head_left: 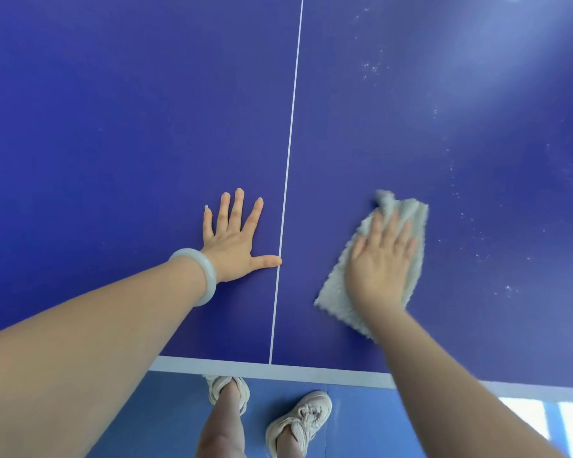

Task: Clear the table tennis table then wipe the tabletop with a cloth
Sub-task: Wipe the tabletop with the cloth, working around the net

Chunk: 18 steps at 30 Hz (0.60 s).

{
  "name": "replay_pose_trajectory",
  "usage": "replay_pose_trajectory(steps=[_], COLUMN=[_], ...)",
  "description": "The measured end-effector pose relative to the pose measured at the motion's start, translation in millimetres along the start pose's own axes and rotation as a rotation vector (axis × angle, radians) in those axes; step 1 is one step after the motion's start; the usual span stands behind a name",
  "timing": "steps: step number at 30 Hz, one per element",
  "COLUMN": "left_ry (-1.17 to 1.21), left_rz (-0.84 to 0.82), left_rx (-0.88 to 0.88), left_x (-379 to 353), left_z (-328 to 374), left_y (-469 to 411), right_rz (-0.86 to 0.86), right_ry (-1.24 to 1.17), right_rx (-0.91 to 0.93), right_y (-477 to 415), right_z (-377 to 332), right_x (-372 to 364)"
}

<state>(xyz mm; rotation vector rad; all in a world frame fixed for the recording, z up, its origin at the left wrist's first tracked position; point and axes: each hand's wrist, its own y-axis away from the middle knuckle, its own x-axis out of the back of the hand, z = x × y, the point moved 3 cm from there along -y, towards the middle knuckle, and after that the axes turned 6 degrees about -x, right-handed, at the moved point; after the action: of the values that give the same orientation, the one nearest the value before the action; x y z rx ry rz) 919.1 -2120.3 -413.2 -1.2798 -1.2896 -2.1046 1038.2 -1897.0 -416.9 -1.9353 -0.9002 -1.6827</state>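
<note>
Table (113,127) is a deep purplish blue with a thin white line (288,160) down the middle and a pale grey-white band (311,371) along the near edge. Whitish specks (371,67) dot the right half (faint, no solid patches). Cloth (334,292) is light grey with a nubby texture. Bracelet (201,269) is milky pale green, shoes (301,418) cream, floor (361,424) a lighter blue.

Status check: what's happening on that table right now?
Left hand flat on tabletop. Right hand presses cloth flat. White specks beyond it. No clutter in view.
</note>
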Motion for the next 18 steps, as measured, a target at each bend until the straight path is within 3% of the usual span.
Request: replay_pose_trajectory(steps=[3, 6, 8, 12, 15, 18], left_ry=[0.013, -0.004, -0.014, 0.012, 0.008, 0.056], left_rz=[0.005, 0.024, 0.025, 0.07, 0.312, 0.224], left_rx=[0.006, 0.01, 0.009, 0.052, -0.038, -0.115], left_x=[0.1, -1.3, -1.0, 6.9, 14.8, 4.7], left_z=[-1.0, -2.0, -1.8, 6.5, 51.2, 112.8], left_y=[-0.2, -0.8, -1.1, 2.3, 6.0, 0.9], right_rz=[-0.067, -0.107, -0.076, -0.083, -0.089, -0.08], right_ry=[0.017, 0.057, 0.082, 0.04, 0.039, 0.046], right_rx=[0.347, 0.612, 0.538, 0.171, 0.149, 0.24], right_y=[66.7, 82.1, 63.5, 23.7, 21.2, 37.1], right_z=[-27.3, 4.0, 42.8, 88.3, 86.2, 88.1], right_x=[-12.6, -9.4, 0.9, 15.7, 15.1, 18.6])
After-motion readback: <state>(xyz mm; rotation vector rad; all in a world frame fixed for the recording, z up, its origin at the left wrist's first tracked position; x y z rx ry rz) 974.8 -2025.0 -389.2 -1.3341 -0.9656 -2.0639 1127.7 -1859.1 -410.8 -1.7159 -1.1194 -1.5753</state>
